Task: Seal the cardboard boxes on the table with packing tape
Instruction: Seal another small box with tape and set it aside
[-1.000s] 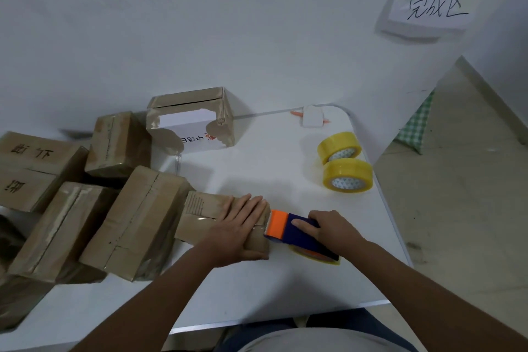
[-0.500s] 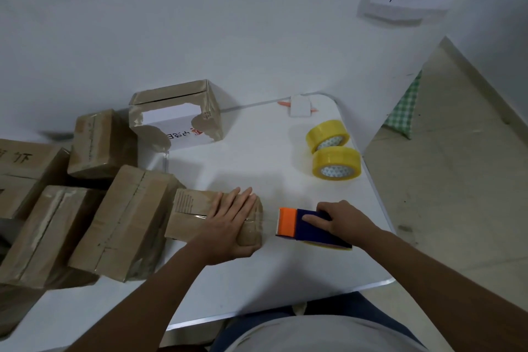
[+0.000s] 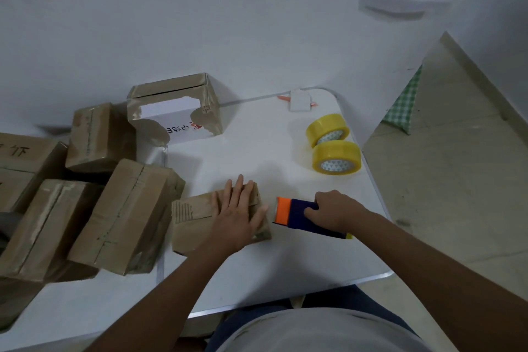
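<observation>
White table [image 3: 257,266]: my left hand [image 3: 237,220] lies flat on the box [image 3: 194,223]; right hand [image 3: 333,210], at its 3 o'clock, grips the dispenser [image 3: 297,216] – box may slide when tape pulls

Six cardboard boxes [image 3: 217,217], two tape rolls [image 3: 336,156], one dispenser [image 3: 297,216]

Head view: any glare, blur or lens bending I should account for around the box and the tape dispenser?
Head view: light is soft and even, with faint shadows beside the small box and tape dispenser; no strong glare on the table; wide-angle bending curves the table edge and wall line; the left hand and right hand are slightly soft.
</observation>
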